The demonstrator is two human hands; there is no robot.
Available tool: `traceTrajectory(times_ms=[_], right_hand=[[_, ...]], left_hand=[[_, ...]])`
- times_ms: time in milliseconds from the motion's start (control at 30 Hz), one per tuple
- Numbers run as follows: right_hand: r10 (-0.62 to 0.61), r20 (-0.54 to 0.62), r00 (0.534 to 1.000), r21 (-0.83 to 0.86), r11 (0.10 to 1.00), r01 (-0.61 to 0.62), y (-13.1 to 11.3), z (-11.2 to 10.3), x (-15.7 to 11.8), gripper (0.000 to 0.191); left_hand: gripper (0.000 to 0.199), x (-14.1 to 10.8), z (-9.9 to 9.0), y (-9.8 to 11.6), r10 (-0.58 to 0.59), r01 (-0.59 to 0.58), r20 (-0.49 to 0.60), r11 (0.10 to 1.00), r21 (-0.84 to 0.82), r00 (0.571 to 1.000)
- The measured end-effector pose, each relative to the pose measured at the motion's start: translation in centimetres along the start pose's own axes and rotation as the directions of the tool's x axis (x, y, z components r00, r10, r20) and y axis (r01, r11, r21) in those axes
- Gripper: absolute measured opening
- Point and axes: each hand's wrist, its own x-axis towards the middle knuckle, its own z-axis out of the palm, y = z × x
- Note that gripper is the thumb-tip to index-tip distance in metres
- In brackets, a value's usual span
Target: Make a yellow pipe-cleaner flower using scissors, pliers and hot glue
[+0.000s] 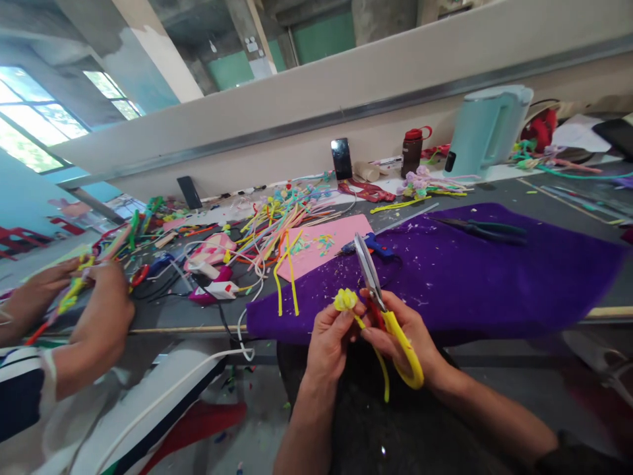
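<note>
My left hand pinches a small yellow pipe-cleaner flower by its base, just past the table's front edge. A yellow stem hangs down from it between my hands. In my right hand is a pair of scissors with yellow and red handles, blades pointing up and away. The fingertips of my right hand are close to the flower's stem; whether they touch it is hard to tell. Beneath the scissors' tips lies a purple cloth with a blue glue gun on it.
Pliers rest on the cloth. Left of it are a pink sheet, bent yellow pipe cleaners, a pipe-cleaner pile and a power strip with white cables. A kettle and bottle stand behind. A co-worker's hands work at left.
</note>
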Motion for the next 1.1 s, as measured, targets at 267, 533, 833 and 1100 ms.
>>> traceTrajectory(times_ms=[267, 533, 833, 1100], right_hand=[[-0.062, -0.066, 0.996, -0.154, 0.987, 0.051, 0.4, -0.2, 0.4, 0.050], [-0.067, -0.082, 0.994, -0.172, 0.984, 0.052, 1.1, 0.0, 0.3, 0.049], [0.015, -0.016, 1.000, -0.196, 0.980, -0.018, -0.4, -0.3, -0.3, 0.045], [-0.016, 0.061, 0.998, -0.505, 0.862, 0.045, -1.3, -3.0, -2.6, 0.049]], left_hand=[[0.031, 0.2, -0.1, -0.3, -0.106, 0.097, -0.054, 0.984, -0.148, 0.993], [0.022, 0.1, -0.2, -0.6, -0.033, 0.030, -0.047, 0.998, -0.054, 0.998], [0.015, 0.2, -0.5, -0.5, 0.032, -0.048, -0.151, 0.994, -0.098, 0.988], [0.021, 0.2, -0.8, -0.1, -0.012, -0.007, -0.251, 0.997, -0.075, 0.968]])
